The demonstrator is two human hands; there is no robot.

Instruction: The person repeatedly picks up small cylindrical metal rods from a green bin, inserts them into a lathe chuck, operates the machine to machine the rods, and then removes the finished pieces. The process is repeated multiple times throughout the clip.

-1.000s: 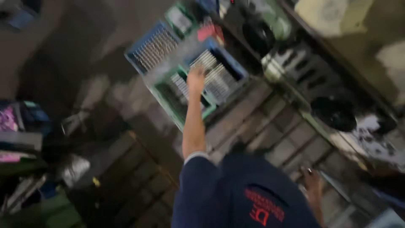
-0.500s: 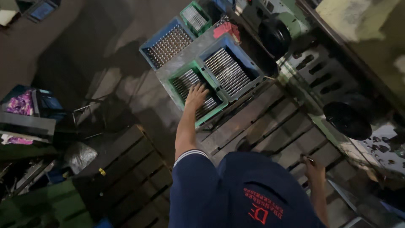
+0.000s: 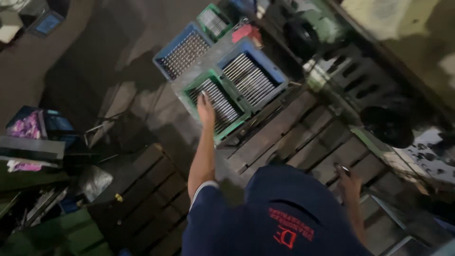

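Starting with the biggest thing, I see the wooden pallet floor (image 3: 294, 137) running from about 7 o'clock to 2 o'clock across my view, dark slats with gaps between them. Above it, at roughly 12 o'clock, sits a cluster of crates: a blue crate (image 3: 253, 76) full of metal rods, a second blue crate (image 3: 182, 54) at 11 o'clock of it, and the green crate (image 3: 219, 105) nearest me.

My left hand (image 3: 205, 108) is stretched out at 12 o'clock from my shoulder, lying over the metal rods (image 3: 222, 102) in the green crate. The fingers look extended and close together, resting on the rods; whether they have closed round any single rod I cannot tell, as the hand is small and blurred.

The rods lie side by side, their long axis running from about 10 o'clock to 4 o'clock, parallel to the long sides of the crate.

My right hand (image 3: 349, 182) hangs low at 4 o'clock, over the pallet slats, well apart from the crates. Something small and pale shows at its fingertips; I cannot tell what it is or how tightly the fingers hold it.
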